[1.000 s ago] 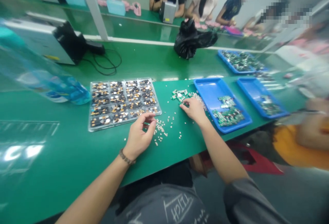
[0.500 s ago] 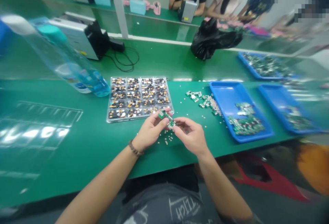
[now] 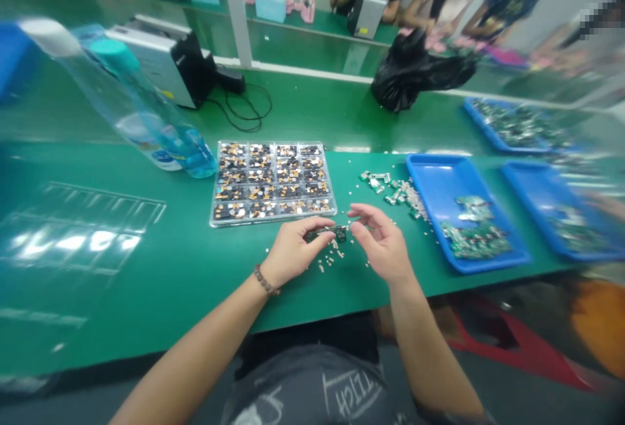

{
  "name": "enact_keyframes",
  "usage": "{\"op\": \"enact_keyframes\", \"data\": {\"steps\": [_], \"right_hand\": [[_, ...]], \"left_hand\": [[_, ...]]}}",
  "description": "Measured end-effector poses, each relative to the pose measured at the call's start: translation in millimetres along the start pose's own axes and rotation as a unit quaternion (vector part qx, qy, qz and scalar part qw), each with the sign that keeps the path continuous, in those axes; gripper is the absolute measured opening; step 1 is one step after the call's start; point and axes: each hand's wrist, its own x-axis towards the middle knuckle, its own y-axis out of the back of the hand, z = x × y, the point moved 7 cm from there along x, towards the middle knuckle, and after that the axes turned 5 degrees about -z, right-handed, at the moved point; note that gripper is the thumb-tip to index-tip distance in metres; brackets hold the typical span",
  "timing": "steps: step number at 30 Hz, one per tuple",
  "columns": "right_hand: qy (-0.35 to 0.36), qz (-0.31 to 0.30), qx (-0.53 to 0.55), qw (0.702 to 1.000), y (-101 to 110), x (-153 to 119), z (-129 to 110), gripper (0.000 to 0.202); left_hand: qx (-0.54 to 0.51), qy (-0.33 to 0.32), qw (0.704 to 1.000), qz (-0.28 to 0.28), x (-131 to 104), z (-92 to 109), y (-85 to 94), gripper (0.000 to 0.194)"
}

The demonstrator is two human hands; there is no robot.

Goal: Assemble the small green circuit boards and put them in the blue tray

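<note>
My left hand (image 3: 297, 249) pinches a small circuit board (image 3: 340, 233) between thumb and fingers, just in front of the clear compartment tray (image 3: 273, 219). That tray holds many small black, orange and silver parts. To the right of the board, my right hand (image 3: 383, 246) has its thumb and fingers apart, with nothing seen between them. Small pale pieces (image 3: 329, 257) are scattered on the green table below the board. More boards and pale pieces (image 3: 404, 195) lie in a loose pile left of the blue tray (image 3: 442, 181).
A second blue tray (image 3: 530, 181) and a third one (image 3: 481, 127) stand at the right with boards. Two bottles (image 3: 146, 125), a grey device (image 3: 166, 60) with a black cable and a black plastic bag (image 3: 403, 80) are farther back. People sit across the table.
My right hand has come off the board and opened, moving slightly right. The board in my left hand now shows a darker side. The whole view has shifted a little.
</note>
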Motion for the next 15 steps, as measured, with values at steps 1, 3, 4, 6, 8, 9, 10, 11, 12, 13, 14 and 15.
{"op": "enact_keyframes", "data": {"steps": [1, 3, 4, 6, 8, 9, 10, 11, 12, 13, 14, 15], "right_hand": [[0.016, -0.022, -0.028, 0.999, -2, 2, -4, 0.029], [0.027, -0.043, -0.067, 0.996, -9, 2, -8, 0.020], [0.024, -0.040, -0.069, 0.997, -13, 1, -7, 0.019], [0.009, -0.024, -0.043, 0.999, -21, -5, -3, 0.018], [0.004, -0.018, -0.014, 1.000, -28, -12, 2, 0.015], [0.008, -0.021, -0.009, 1.000, -30, -14, 3, 0.014], [0.015, -0.029, -0.012, 0.999, -31, -16, 2, 0.013], [0.023, -0.046, -0.021, 0.998, -30, -16, 1, 0.013], [0.029, -0.066, -0.038, 0.997, -28, -14, -1, 0.014], [0.034, -0.077, -0.058, 0.995, -24, -11, -4, 0.015], [0.039, -0.072, -0.075, 0.994, -17, -5, -8, 0.015], [0.048, -0.051, -0.089, 0.994, -9, 2, -15, 0.015]], "left_hand": [[-0.004, 0.004, 1.000, -0.006, -1, 1, -0.9, 0.028], [-0.027, 0.021, 0.999, -0.002, -1, -1, 0.4, 0.029], [-0.042, 0.034, 0.999, 0.004, -1, -2, 1.7, 0.029], [-0.073, 0.056, 0.996, 0.014, 0, -6, 4.2, 0.030], [-0.106, 0.066, 0.992, 0.016, 1, -9, 4.6, 0.029], [-0.119, 0.059, 0.991, 0.021, 2, -10, 4.8, 0.029], [-0.127, 0.045, 0.991, 0.027, 2, -9, 5.1, 0.028], [-0.134, 0.030, 0.990, 0.034, 2, -8, 5.0, 0.027], [-0.142, 0.020, 0.989, 0.038, 2, -9, 4.0, 0.027], [-0.150, 0.017, 0.988, 0.037, 2, -10, 2.2, 0.030], [-0.159, 0.021, 0.986, 0.036, 2, -12, -0.1, 0.036], [-0.168, 0.027, 0.985, 0.033, 2, -15, -2.6, 0.043]]}}
